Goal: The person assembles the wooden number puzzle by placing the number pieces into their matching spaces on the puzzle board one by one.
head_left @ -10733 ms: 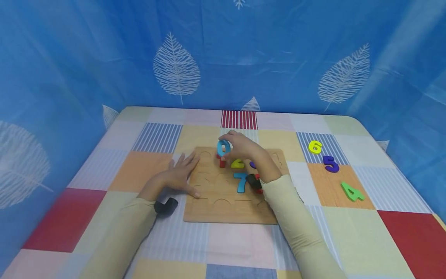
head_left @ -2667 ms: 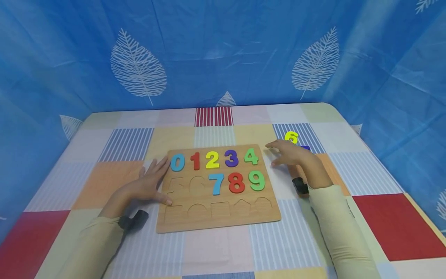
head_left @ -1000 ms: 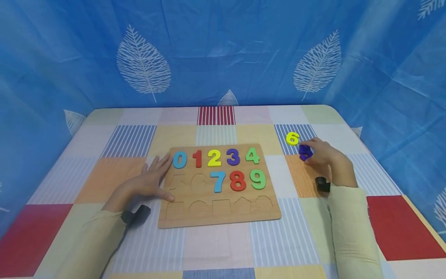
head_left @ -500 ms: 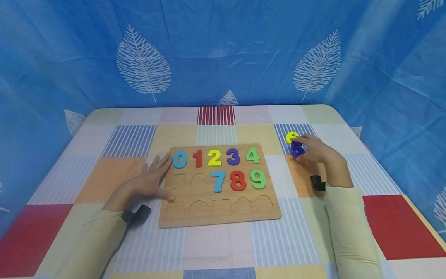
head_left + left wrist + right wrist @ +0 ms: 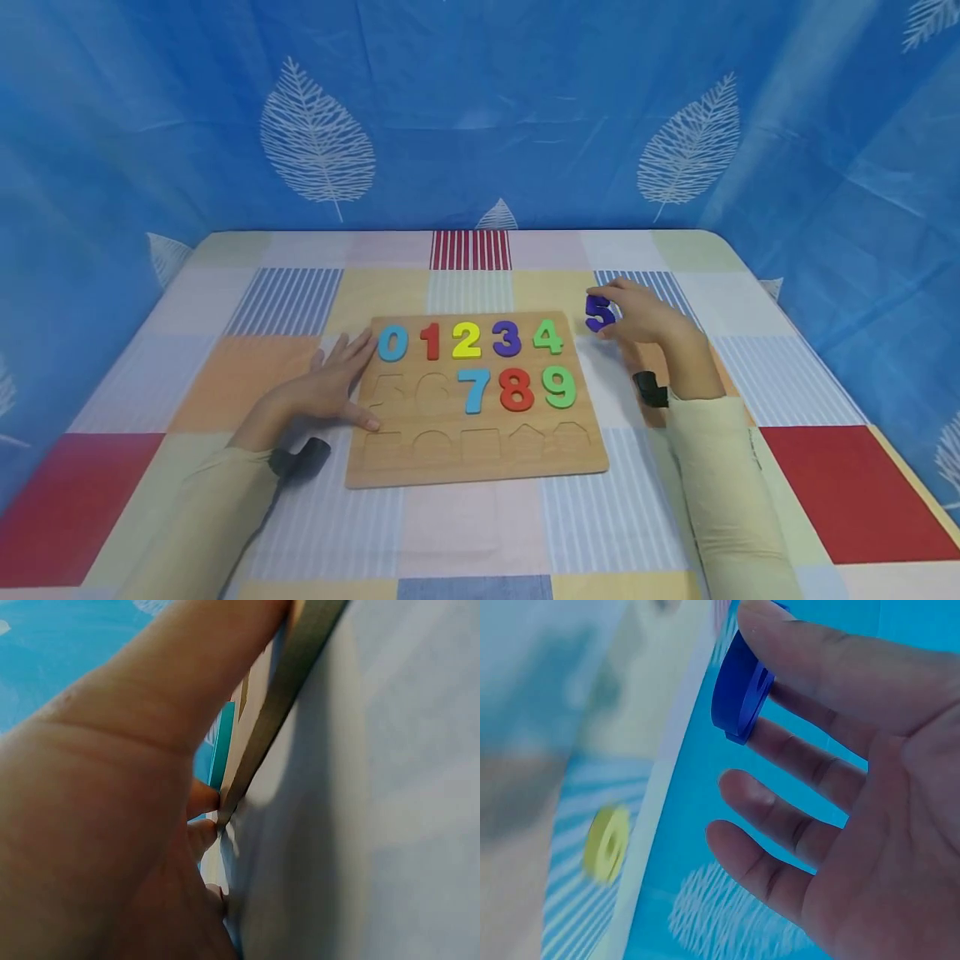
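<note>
My left hand (image 5: 326, 390) rests on the left edge of a wooden number puzzle board (image 5: 438, 417), fingers spread and straight, thumb on its surface. Between thumb and fingertips, my right hand (image 5: 651, 323) pinches a purple number 5 (image 5: 598, 315), raised off the table just beyond the board's right corner. The right wrist view shows the same purple piece (image 5: 736, 694) edge-on, the other fingers loosely bent. On the board, 0 (image 5: 392, 342) through 4 (image 5: 548, 336) fill the top row; 7 (image 5: 473, 390), 8 and 9 (image 5: 558, 386) sit in the second, with two bare recesses at its left.
A yellow number 6 (image 5: 607, 844) lies on the striped cloth in the right wrist view; the right hand hides it in the head view. Outlined recesses (image 5: 480, 446) run along the board's front row. A patchwork cloth (image 5: 480, 533) covers the table; blue curtains (image 5: 480, 108) hang around it.
The 0, earlier in my right hand, and the green 4 now sit in the board. My right hand has picked up the purple 5 and carried it left past the 6. The left hand stays put lately.
</note>
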The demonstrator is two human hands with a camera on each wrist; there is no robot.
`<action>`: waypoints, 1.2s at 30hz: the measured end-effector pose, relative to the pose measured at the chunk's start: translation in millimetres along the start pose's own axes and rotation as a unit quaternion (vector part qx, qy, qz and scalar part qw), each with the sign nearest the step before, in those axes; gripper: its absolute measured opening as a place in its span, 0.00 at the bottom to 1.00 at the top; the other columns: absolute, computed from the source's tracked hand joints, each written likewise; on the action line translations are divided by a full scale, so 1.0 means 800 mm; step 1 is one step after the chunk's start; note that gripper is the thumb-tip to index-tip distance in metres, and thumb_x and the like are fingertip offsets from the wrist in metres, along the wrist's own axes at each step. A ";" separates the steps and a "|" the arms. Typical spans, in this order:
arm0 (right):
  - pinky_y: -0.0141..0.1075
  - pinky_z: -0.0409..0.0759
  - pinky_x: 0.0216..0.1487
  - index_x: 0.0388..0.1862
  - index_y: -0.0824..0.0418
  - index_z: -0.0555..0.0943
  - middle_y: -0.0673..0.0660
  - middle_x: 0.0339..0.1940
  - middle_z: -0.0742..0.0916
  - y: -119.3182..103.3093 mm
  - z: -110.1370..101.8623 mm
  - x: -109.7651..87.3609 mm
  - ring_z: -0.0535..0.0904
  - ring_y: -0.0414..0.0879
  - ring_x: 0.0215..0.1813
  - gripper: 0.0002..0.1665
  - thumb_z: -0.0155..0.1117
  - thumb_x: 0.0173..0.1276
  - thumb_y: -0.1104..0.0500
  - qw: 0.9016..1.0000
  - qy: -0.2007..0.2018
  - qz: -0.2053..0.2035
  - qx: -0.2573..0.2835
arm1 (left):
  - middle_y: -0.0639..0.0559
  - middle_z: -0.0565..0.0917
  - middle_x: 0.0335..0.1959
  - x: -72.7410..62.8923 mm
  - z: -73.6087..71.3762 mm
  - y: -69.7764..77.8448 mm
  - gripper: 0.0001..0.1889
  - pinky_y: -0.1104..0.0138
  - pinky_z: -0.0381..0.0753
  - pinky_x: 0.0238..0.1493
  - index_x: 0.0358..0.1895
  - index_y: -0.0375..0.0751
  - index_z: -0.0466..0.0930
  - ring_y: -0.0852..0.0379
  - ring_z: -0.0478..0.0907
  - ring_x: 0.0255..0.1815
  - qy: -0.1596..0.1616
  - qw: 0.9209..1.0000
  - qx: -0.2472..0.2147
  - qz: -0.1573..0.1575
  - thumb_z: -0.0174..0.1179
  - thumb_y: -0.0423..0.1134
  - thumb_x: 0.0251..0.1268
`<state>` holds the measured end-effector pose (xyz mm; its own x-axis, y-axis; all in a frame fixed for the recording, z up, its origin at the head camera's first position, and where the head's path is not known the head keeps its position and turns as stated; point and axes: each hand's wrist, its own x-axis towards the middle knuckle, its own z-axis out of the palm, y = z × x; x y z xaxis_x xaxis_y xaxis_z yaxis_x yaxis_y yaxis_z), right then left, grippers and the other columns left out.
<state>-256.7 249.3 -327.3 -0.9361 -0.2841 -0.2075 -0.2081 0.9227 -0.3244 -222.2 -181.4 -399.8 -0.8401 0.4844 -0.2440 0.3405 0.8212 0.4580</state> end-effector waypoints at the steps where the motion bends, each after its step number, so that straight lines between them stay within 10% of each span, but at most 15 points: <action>1: 0.59 0.65 0.60 0.67 0.64 0.61 0.69 0.62 0.66 -0.008 0.001 0.004 0.61 0.66 0.63 0.39 0.64 0.58 0.62 1.000 -0.001 -0.004 0.002 | 0.38 0.34 0.73 0.000 0.000 0.000 0.68 0.34 0.24 0.62 0.72 0.35 0.36 0.32 0.24 0.71 -0.001 1.000 0.002 0.000 0.68 0.67 0.31; 24: 0.41 0.73 0.59 0.66 0.54 0.66 0.55 0.61 0.72 -0.237 0.080 0.051 0.67 0.50 0.61 0.40 0.70 0.54 0.51 0.982 -0.056 -0.164 -0.069 | 0.39 0.32 0.74 0.001 -0.004 0.004 0.69 0.35 0.23 0.62 0.72 0.36 0.34 0.33 0.23 0.71 -0.007 1.000 0.006 0.005 0.67 0.68 0.31; 36: 0.44 0.73 0.60 0.63 0.51 0.69 0.54 0.67 0.69 -0.299 0.125 0.040 0.67 0.50 0.65 0.39 0.69 0.53 0.45 0.971 -0.085 -0.169 -0.145 | 0.39 0.32 0.74 -0.005 -0.010 0.003 0.68 0.33 0.25 0.61 0.72 0.36 0.35 0.33 0.24 0.71 -0.021 1.000 0.001 0.015 0.68 0.66 0.32</action>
<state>-208.4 -6.8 -348.5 -0.7448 -0.6002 -0.2916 -0.5902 0.7964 -0.1315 -221.1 -184.2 -391.0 -0.8109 0.5214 -0.2657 0.3663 0.8062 0.4646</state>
